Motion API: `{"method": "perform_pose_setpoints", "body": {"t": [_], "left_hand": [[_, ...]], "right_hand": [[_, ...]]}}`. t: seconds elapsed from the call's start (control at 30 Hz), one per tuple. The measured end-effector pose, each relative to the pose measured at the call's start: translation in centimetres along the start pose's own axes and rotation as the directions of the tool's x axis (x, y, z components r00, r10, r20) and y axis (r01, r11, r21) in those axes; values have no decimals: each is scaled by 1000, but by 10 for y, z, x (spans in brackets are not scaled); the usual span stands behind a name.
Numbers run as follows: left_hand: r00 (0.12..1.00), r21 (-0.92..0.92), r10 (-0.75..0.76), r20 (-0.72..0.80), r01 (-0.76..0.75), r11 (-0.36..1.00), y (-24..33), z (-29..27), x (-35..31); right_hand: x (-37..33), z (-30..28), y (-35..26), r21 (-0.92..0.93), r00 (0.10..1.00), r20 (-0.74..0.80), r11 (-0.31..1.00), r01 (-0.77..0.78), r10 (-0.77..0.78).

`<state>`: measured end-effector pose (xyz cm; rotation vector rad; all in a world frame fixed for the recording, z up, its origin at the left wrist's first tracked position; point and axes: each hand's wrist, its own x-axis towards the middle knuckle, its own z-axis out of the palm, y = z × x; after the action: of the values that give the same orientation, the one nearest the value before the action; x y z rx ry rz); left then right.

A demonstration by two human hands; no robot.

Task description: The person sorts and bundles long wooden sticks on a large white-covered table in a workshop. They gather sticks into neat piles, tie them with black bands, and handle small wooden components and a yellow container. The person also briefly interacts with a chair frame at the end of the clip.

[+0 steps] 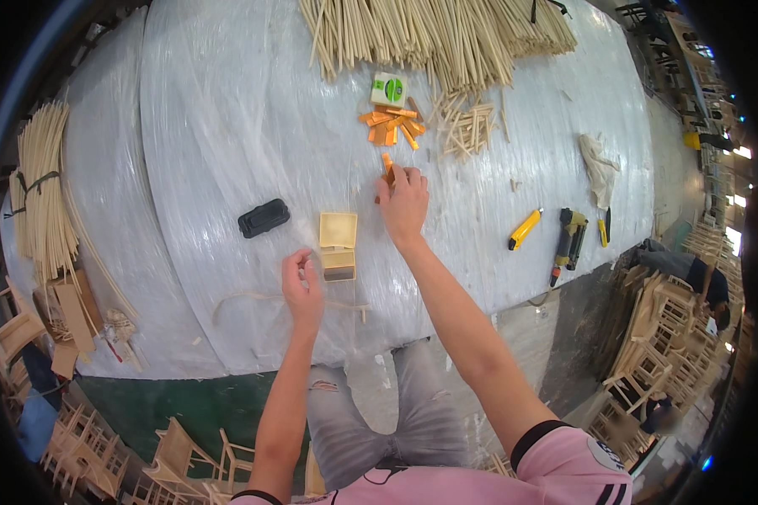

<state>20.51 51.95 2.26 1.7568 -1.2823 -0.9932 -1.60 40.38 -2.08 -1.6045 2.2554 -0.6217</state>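
My right hand (405,202) reaches over the table, its fingers pinched on a copper-coloured strip (387,162) whose far end sticks out past the fingertips. Beyond it lies a loose pile of similar copper-coloured strips (386,130), beside a white and green box (388,89). My left hand (302,284) is loosely curled with a gap at the thumb, and nothing shows in it. Just right of that hand sits a small pale-yellow box (338,230) with its lid folded back and a grey strip inside the near part. A black oblong case (264,218) lies to the left.
Plastic film covers the table (219,151). Bundled thin wooden rods (429,38) lie at the far side, short dowels (470,126) near them, another rod bundle (42,194) at left. A yellow cutter (525,230), an air tool (568,242) and a cloth (598,168) lie right.
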Motion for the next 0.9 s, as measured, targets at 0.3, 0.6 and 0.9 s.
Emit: {"method": "perform_pose_setpoints", "body": {"t": [0.3, 0.6, 0.9], "left_hand": [[999, -74, 31, 13, -30, 997, 50, 35, 28], [999, -89, -45, 3, 45, 995, 44, 45, 15], [995, -111, -97, -14, 94, 989, 38, 46, 3]], "right_hand": [[122, -22, 28, -307, 888, -236, 897, 317, -394], [169, -14, 42, -29, 949, -7, 948, 316, -317], [149, -13, 39, 6, 951, -2, 951, 310, -310]]}}
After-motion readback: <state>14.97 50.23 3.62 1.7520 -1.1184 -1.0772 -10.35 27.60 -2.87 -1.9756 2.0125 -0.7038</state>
